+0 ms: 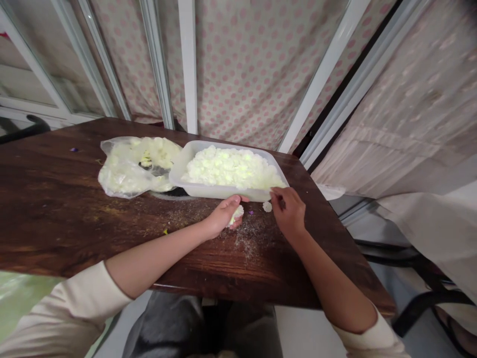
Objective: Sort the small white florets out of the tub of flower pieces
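Observation:
My left hand is closed around one or more pale, ruffled flower-like pieces, just in front of a white plastic tub. The tub holds a heap of similar pale yellow-white pieces. At the tub's front right corner, my right hand has its fingers drawn together in a pinch. What lies between those fingertips, if anything, is too small to make out. A single white scalloped piece shows beside the right hand, below the tub's front wall.
Left of the tub sits a clear plastic bag with more pale pieces. Pale crumbs and small purple bits are scattered on the dark wooden table. A dotted curtain hangs behind; a black chair stands at right.

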`<state>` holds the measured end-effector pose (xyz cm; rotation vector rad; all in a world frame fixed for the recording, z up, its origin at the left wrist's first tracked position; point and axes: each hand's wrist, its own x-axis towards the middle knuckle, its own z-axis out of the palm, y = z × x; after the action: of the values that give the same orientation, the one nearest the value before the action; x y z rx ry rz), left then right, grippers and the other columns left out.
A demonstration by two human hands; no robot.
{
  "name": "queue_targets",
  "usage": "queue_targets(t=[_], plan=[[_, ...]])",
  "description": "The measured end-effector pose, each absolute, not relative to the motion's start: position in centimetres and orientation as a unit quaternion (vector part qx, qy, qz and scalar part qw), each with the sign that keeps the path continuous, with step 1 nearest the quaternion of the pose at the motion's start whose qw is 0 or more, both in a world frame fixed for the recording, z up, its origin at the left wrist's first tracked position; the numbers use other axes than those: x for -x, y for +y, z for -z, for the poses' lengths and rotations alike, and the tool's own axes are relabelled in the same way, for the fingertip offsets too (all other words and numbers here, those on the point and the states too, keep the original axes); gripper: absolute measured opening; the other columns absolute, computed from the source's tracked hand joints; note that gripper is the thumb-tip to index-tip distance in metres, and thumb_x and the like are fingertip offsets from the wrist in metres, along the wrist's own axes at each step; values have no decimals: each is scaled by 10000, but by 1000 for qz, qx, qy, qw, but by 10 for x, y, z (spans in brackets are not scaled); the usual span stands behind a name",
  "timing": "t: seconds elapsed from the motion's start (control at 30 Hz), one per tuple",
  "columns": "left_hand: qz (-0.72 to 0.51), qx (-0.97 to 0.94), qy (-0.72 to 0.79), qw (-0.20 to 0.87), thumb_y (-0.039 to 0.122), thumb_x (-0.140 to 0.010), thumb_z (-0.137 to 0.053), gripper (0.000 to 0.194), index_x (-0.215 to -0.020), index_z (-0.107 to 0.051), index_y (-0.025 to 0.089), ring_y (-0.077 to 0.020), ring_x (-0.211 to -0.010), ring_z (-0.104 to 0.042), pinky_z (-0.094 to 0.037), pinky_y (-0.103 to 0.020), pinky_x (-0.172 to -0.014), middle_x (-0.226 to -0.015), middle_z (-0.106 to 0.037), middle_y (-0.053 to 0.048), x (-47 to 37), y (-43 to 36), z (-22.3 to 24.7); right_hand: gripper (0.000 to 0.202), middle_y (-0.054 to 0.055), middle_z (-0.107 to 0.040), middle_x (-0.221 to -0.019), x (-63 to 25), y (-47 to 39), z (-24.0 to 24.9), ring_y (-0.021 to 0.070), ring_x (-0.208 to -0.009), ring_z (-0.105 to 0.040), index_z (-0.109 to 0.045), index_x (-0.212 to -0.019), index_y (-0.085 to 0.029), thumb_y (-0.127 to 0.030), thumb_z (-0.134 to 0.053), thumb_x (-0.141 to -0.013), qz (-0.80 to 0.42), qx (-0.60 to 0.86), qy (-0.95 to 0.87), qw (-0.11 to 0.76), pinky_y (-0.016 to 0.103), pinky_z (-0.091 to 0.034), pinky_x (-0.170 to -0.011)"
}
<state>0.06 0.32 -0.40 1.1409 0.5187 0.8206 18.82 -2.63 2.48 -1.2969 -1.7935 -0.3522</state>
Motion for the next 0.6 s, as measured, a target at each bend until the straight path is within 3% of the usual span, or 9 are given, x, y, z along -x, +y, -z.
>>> queue_targets(t=[0.1,0.2,0.27,0.4,0.5,0.6], plan=[[-385,-479,245,750,465,-815,-520,295,-908,-472,190,-43,-360,-346,-228,-170,-352,-543,-401,65,0,4,2,314,112,-580,-924,-203,-14,-22,224,-909,-526,-560,-1095,-176,-261,-333,-894,177,577,-667,436,407,-427,-827],[-379,-445,246,773,397,-795,-575,256,-869,-440,193,-31,-371,-338,-206,-155,-359,-562,-393,70,1,4,-2,384,142,-525,-1071,-212,-5,-19,263,-1026,-465,-461,-1211,-173,-335,-371,-875,203,619,-646,398,482,-368,-882],[-375,-437,237,782,363,-772,-614,268,-866,-429,194,-25,-370,-318,-189,-148,-362,-547,-376,80,2,4,-4,369,155,-522,-1052,-215,-5,-21,272,-1004,-469,-485,-1149,-153,-365,-372,-867,210,639,-630,389,474,-372,-856],[-387,-449,230,772,334,-720,-676,335,-906,-438,191,-21,-373,-294,-176,-148,-366,-520,-384,88,2,4,-6,296,109,-562,-732,-227,-10,-26,222,-688,-528,-555,-925,-144,-289,-303,-874,159,724,-568,358,365,-399,-661],[-382,-459,245,764,346,-690,-699,376,-921,-447,187,-18,-372,-270,-173,-152,-367,-500,-378,94,2,4,-6,248,92,-562,-615,-240,-8,-24,190,-582,-523,-590,-741,-157,-243,-375,-831,73,795,-554,238,317,-375,-589],[-354,-474,261,763,367,-674,-701,383,-912,-463,183,-22,-385,-280,-188,-157,-369,-510,-390,85,3,4,-6,224,102,-629,-740,-243,-1,-17,179,-678,-565,-603,-691,-152,-201,-414,-800,-53,772,-621,126,285,-387,-630]])
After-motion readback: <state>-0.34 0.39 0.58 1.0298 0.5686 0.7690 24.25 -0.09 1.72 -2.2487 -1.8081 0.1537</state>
